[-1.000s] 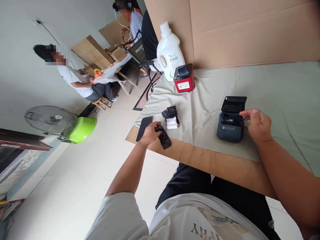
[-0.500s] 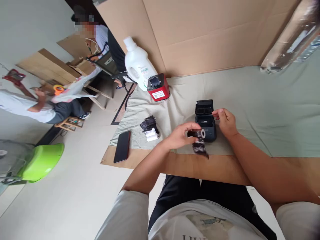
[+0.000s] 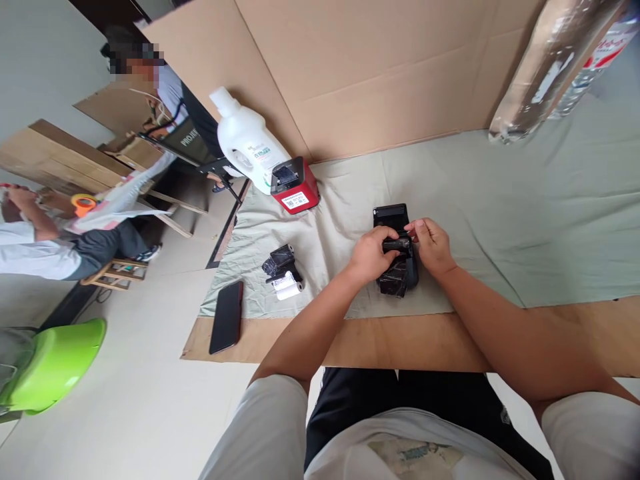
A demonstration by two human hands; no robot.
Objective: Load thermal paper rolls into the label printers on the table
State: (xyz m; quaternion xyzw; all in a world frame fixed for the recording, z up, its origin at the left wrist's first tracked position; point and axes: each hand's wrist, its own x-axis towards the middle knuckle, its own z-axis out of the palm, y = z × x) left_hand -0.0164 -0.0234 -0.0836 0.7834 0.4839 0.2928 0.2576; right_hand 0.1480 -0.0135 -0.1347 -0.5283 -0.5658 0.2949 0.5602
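Observation:
A small black portable printer (image 3: 412, 270) sits on the cloth before me with its lid (image 3: 391, 215) raised. My left hand (image 3: 371, 255) is closed on a black paper roll (image 3: 398, 245), holding it over the printer's open bay. The roll's loose, creased end (image 3: 393, 280) hangs down across the printer's front. At the right side, by the hinge and the end of the roll, my right hand (image 3: 433, 247) is closed, thumb and finger pinched at the printer's edge. Its fingertips are partly hidden.
Left of the printer lie another black roll (image 3: 281, 257), a white paper roll (image 3: 289, 287) and a phone (image 3: 227, 317). Behind them stand a red-and-black box-shaped device (image 3: 296, 187) and a white jug (image 3: 250, 137). Cardboard (image 3: 390, 73) walls the back. Two people sit at the left.
My left hand has brought the black roll up and right, from in front of the printer to over its open bay. My right hand stays at the printer's right side. The view has shifted.

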